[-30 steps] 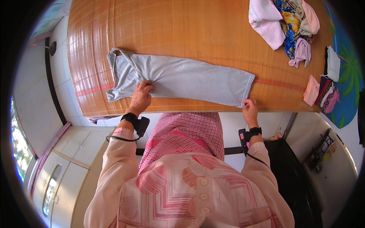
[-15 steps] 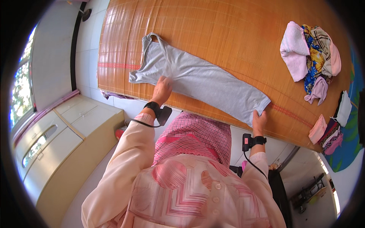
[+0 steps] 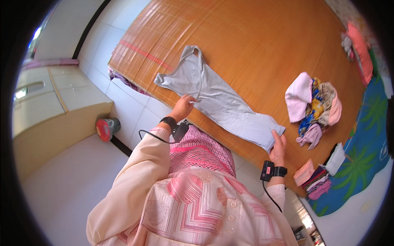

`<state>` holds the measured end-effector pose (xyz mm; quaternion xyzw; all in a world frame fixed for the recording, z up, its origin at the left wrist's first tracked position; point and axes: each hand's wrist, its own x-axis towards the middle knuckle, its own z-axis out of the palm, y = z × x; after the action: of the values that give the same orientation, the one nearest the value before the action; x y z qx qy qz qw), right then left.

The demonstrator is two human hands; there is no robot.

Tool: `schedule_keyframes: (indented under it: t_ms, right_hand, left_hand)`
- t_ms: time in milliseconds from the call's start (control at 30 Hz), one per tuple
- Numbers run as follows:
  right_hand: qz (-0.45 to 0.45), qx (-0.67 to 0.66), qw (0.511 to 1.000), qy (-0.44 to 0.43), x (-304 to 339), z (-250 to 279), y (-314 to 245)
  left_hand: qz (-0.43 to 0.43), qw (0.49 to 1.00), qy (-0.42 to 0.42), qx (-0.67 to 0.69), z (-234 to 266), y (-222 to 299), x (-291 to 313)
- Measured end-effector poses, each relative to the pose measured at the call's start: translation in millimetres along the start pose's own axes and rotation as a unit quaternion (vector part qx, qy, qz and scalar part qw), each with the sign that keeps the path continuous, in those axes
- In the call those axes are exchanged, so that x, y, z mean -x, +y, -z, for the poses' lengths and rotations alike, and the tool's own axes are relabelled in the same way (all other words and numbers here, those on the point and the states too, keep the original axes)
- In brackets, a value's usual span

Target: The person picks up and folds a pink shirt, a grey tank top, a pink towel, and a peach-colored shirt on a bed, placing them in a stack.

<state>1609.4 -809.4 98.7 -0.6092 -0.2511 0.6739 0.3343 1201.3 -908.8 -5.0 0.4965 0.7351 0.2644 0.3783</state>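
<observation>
Grey shirt point(image 3: 221, 96) slants steeper than before, view turned. Clothes heap point(image 3: 317, 108) on mat point(image 3: 254, 57), folded clothes point(image 3: 304, 172) near; bucket point(image 3: 107, 129) on floor point(image 3: 61, 168). Left hand point(image 3: 182, 108) pinches shirt; right hand point(image 3: 278, 151) touches end, grip unclear.

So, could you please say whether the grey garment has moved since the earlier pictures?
Yes: the grey garment has shifted rightward along the mat, its right end now nearer the loose clothes pile.

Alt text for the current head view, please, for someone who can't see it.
A person's left hand pinches the near edge of a light grey garment laid out on a brown mat, while the right hand touches the garment's right end. Farther right lie a loose heap of mixed clothes and a few small folded pieces.
</observation>
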Motion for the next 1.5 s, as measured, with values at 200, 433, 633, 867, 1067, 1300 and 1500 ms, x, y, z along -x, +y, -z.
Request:
schedule_keyframes:
  t_ms: [200,433,633,867,1067,1300,1500]
  right_hand:
    - [0.107,0.043,0.947,-0.301,48.9,-225.7,-124.2]
    - [0.186,-0.045,0.850,-0.491,111.9,-439.4,-210.1]
    - [0.238,-0.109,0.807,-0.529,175.0,-515.3,-264.3]
    - [0.297,-0.153,0.788,-0.518,190.4,-497.0,-291.7]
    - [0.329,-0.129,0.811,-0.466,186.4,-476.9,-295.0]
    - [0.330,-0.087,0.839,-0.423,183.7,-474.3,-284.8]
    - [0.296,-0.092,0.841,-0.444,163.5,-494.6,-258.7]
  left_hand:
    - [0.087,0.987,0.100,0.091,37.7,-39.6,42.6]
    - [0.078,0.974,0.166,0.134,51.4,-85.4,78.5]
    - [0.186,0.925,0.157,0.292,87.0,-89.4,114.5]
    - [0.209,0.904,0.137,0.348,111.9,-113.3,97.4]
    - [-0.013,0.972,0.040,0.231,138.9,-46.7,29.4]
    - [-0.205,0.914,-0.053,0.345,162.1,132.7,-8.1]
    - [-0.214,0.877,-0.019,0.429,161.3,135.8,-39.3]
